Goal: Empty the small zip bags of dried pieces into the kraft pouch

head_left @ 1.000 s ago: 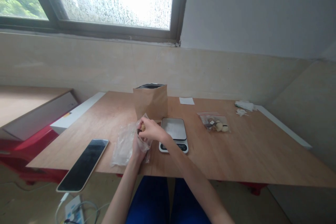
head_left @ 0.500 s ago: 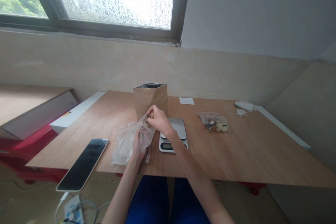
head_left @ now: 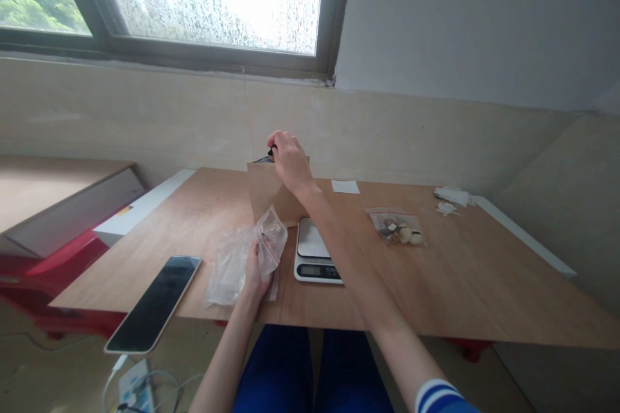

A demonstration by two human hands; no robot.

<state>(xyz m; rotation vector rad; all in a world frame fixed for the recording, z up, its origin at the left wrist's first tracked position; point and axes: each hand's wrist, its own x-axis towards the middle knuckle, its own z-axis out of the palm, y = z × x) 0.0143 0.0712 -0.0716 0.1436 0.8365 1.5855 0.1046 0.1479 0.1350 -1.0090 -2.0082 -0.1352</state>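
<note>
My left hand [head_left: 256,271] is closed around a clear zip bag [head_left: 272,242] at the table's near side, the bag's mouth pointing up. More clear plastic [head_left: 227,271] lies beside it to the left. My right hand [head_left: 290,158] is over the mouth of a brown paper pouch [head_left: 271,190] that stands upright at the back. Its fingers pinch a small dark thing [head_left: 272,151], too small to name. Under my right forearm sits a white kitchen scale [head_left: 312,242], partly covered by the arm.
A zip bag with several small pieces [head_left: 402,231] lies to the right. A white paper [head_left: 345,187] is near the wall, with crumpled white plastic [head_left: 453,195] at the far right. A phone [head_left: 154,303] with a cable juts over the near left edge.
My right hand has moved up and away from the clear zip bag to the pouch's mouth, carrying the small thing. My left hand stays in place with the bag.
</note>
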